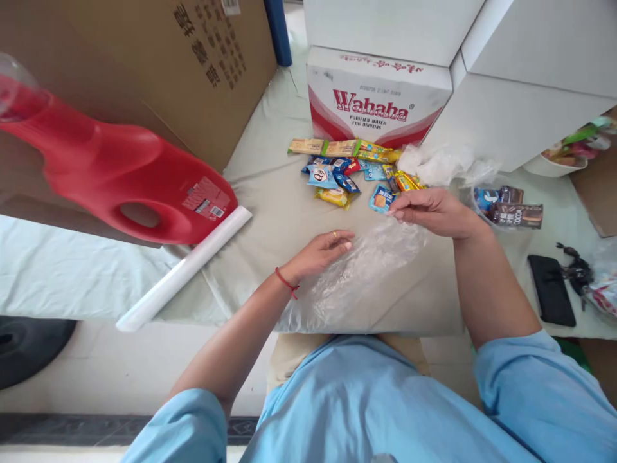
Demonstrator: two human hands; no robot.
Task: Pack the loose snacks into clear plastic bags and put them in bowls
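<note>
A clear plastic bag (357, 276) lies crumpled at the front of the cloth-covered table. My right hand (431, 212) pinches its upper right end between thumb and fingers, beside a small blue snack packet (380, 199). My left hand (322, 252), with a ring and a red wrist string, rests over the bag's left part; its fingers are slightly curved and apart, holding nothing. Beyond both hands is a pile of wrapped snacks: blue packets (322, 179), a yellow packet (332, 197) and long beige-and-green packets (308, 146).
A Wahaha box (376, 103) stands behind the snacks. At left are a red jug (120, 161), a white roll (186, 270) and a large carton (202, 77). On the right are a tub of snacks (513, 209), a black phone (551, 289) and keys (577, 270).
</note>
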